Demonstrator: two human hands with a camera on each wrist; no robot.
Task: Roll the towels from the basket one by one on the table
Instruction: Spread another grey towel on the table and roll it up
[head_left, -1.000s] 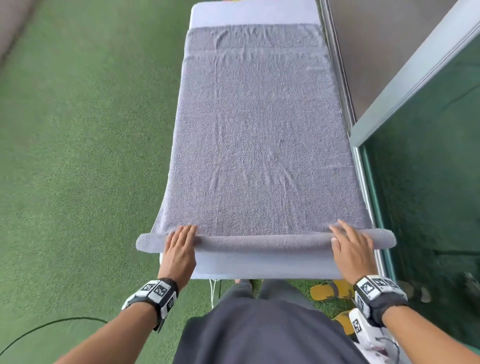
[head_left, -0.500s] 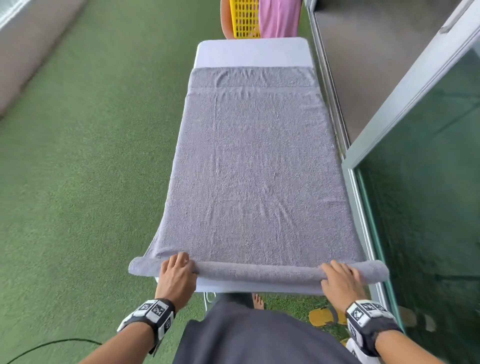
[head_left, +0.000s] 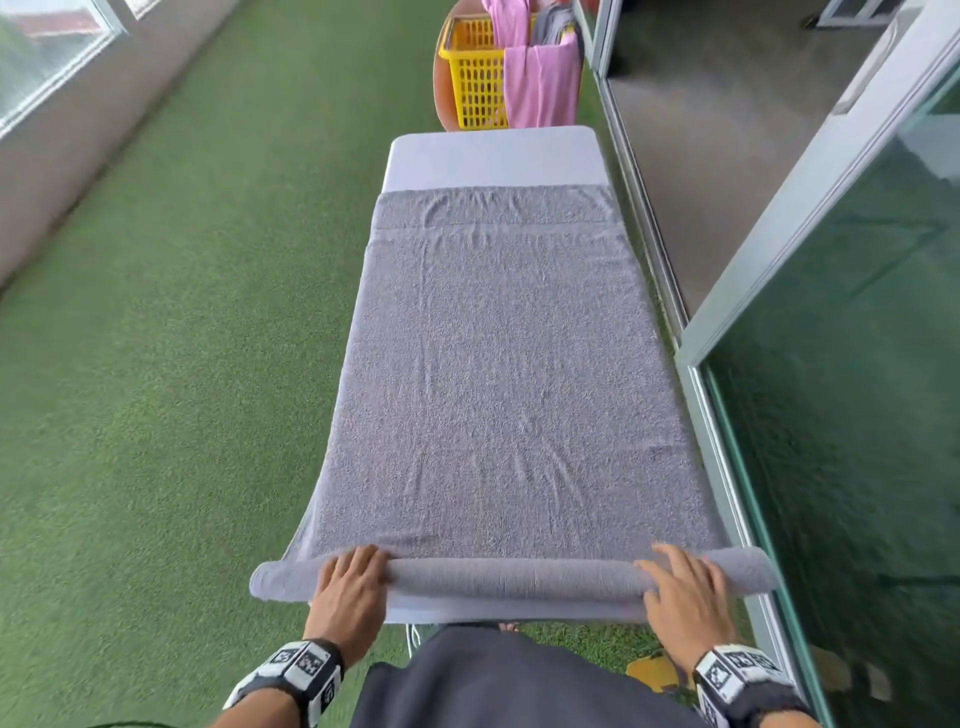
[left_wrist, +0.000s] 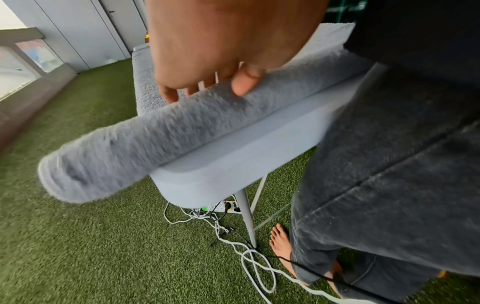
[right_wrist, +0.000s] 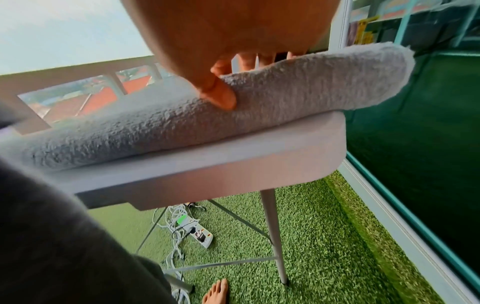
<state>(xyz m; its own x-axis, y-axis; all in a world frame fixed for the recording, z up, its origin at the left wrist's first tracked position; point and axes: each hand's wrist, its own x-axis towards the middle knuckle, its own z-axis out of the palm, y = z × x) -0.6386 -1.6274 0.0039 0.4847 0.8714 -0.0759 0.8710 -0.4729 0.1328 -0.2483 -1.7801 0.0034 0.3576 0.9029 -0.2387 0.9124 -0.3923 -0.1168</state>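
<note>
Rolling is at its start: the grey towel (head_left: 498, 374) lies flat along the narrow white table (head_left: 493, 156), and only its near edge has been turned into a thin roll (head_left: 514, 574) that runs across the near end of the table and overhangs it at both sides; the left hand (head_left: 350, 592) rests on the roll towards its left end, fingers laid forward over the top with the thumb against the near side, so it presses the cloth rather than clenching it; the right hand (head_left: 683, 597) does the same towards the right end, fingers loosely spread over the roll and thumb tucked at its near face, as the right wrist view shows; to do this step well, push both palms away at an even rate so that the roll travels square to the long edges of the towel; keep light downward pressure so that each turn packs tight, and reset the fingers to the near side of the roll after every turn; watch the overhanging ends, which are unsupported and could loosen or cone; the shallow creases in the flat part should be smoothed ahead of the roll if they bunch; most of the towel is not yet rolled; beyond the far end of the table stands the yellow basket (head_left: 475, 83), with a pink towel (head_left: 540, 83) draped over its rim.
</note>
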